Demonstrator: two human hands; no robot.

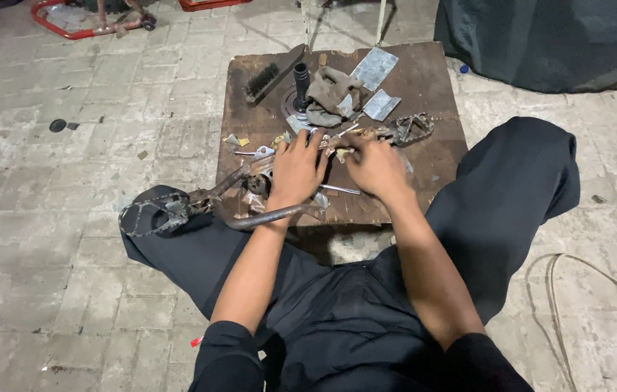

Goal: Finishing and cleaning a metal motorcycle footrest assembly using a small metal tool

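Note:
A rusty metal footrest assembly (pixel 178 207) with toothed pedals at both ends lies across a low brown wooden board (pixel 432 167). My left hand (pixel 296 168) presses down on its middle bar, fingers spread over the metal. Just to the right, my right hand (pixel 375 165) grips a small part at the bar's centre, fingers curled. The far pedal (pixel 411 129) rests on the board's right side. What lies under my palms is hidden.
On the board's far half lie a wire brush (pixel 263 78), a black cylindrical tool (pixel 301 81), a dirty rag (pixel 332 96) and sheets of sandpaper (pixel 374 67). My crossed legs in dark trousers flank the board. A dark tarp (pixel 555 40) sits far right, a cable (pixel 562 290) on the paving.

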